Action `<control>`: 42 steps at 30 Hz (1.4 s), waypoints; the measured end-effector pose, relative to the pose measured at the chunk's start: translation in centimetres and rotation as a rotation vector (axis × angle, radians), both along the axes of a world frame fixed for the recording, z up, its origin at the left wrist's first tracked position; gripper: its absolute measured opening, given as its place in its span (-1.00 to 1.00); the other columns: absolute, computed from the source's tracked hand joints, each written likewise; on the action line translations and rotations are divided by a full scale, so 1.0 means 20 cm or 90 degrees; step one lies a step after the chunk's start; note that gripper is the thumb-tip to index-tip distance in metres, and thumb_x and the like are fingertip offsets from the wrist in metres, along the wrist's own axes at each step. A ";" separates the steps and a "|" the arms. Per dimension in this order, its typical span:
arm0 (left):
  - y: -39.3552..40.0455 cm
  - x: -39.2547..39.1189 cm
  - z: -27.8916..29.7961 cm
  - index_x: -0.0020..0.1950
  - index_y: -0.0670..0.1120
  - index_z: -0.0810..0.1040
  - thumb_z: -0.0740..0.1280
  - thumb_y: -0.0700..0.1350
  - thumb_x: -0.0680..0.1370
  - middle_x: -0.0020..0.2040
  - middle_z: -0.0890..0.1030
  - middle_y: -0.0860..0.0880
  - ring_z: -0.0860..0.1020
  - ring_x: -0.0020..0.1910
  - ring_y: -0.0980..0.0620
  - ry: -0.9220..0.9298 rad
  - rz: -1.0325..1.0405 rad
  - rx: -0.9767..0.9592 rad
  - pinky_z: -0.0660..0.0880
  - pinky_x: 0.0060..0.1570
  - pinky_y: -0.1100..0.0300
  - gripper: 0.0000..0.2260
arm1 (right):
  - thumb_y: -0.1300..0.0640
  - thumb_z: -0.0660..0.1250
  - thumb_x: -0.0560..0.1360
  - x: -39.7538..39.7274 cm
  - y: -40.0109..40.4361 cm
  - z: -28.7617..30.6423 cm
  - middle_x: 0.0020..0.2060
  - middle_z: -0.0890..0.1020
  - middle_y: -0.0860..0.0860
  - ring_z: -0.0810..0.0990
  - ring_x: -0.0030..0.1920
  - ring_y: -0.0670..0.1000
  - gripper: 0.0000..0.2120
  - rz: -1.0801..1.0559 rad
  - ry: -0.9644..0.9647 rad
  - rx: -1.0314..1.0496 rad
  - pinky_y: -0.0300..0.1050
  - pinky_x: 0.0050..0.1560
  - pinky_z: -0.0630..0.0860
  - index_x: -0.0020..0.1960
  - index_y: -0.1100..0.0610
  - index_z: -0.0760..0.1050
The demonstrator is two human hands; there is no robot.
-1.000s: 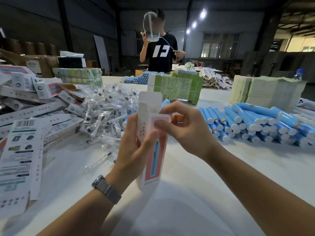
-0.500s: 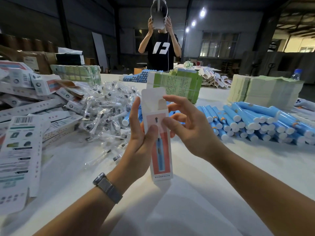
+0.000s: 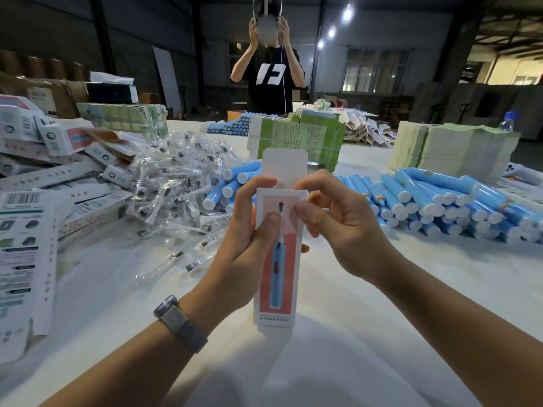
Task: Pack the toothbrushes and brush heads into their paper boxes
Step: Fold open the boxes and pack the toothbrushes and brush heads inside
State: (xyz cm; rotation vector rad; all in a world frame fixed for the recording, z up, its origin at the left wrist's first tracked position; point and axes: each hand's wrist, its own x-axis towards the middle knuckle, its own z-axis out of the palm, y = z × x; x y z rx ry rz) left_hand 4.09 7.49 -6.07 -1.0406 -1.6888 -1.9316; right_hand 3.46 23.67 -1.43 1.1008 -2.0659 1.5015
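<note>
A tall paper box, white with a red panel and a printed blue toothbrush, stands upright on the table in front of me. Its top flap sticks straight up, open. My left hand grips the box's upper left side, thumb across the front. My right hand pinches the box's top right edge just below the flap. What lies inside the box is hidden. Blue toothbrush handles lie piled at the right. Bagged white brush heads are heaped at the left centre.
Flat and folded boxes are stacked along the left. Green bundles stand behind the box, pale paper stacks at the far right. A person stands across the white table, hands raised to a headset.
The box has turned from tilted to upright, its front now facing me, and come lower. My hands stayed on its top. The person opposite raised both hands to the headset.
</note>
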 end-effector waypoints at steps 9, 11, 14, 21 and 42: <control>-0.01 0.01 -0.01 0.30 0.30 0.34 0.23 0.00 0.62 0.07 0.61 0.05 0.65 -0.07 -0.16 -0.015 0.020 -0.016 0.62 -0.09 -0.32 -0.70 | 0.33 0.35 0.42 0.00 0.00 0.04 0.05 0.57 -0.04 0.55 0.08 0.02 -0.71 0.025 0.031 -0.079 -0.09 -0.04 0.46 0.04 0.01 0.49; 0.00 0.01 -0.01 0.34 0.37 0.30 0.22 0.01 0.63 0.14 0.60 0.11 0.66 -0.04 -0.16 -0.018 0.012 -0.021 0.64 -0.07 -0.26 -0.65 | 0.33 0.39 0.40 -0.01 0.01 0.05 -0.01 0.56 -0.02 0.53 0.01 0.02 -0.55 0.045 0.009 -0.105 -0.01 -0.04 0.48 0.20 0.00 0.41; 0.02 0.02 -0.01 0.40 0.46 0.16 0.18 -0.04 0.66 0.25 0.58 0.16 0.66 0.05 -0.14 -0.010 -0.011 0.000 0.65 -0.04 -0.08 -0.53 | 0.34 0.39 0.38 -0.01 0.02 0.07 -0.04 0.54 0.01 0.49 0.00 0.13 -0.49 0.049 -0.023 -0.092 0.05 -0.03 0.50 0.26 -0.01 0.46; 0.05 0.04 0.00 0.36 0.17 0.21 0.10 -0.17 0.66 0.19 0.58 0.22 0.66 0.01 -0.12 -0.017 -0.006 0.009 0.64 -0.07 0.01 -0.66 | 0.25 0.39 0.43 0.01 0.02 0.10 -0.09 0.54 0.07 0.53 -0.02 -0.05 -0.93 0.074 -0.002 -0.056 -0.15 -0.10 0.46 -0.13 0.10 0.61; 0.21 -0.02 0.07 0.07 0.24 0.44 0.16 0.12 0.63 -0.09 0.65 -0.11 0.62 -0.17 -0.37 -0.040 0.139 0.081 0.57 -0.35 -0.36 -0.91 | 0.30 0.42 0.49 0.00 0.11 0.17 -0.08 0.57 0.04 0.58 -0.03 0.08 -0.89 -0.053 0.027 0.060 0.17 -0.12 0.55 -0.03 0.15 0.66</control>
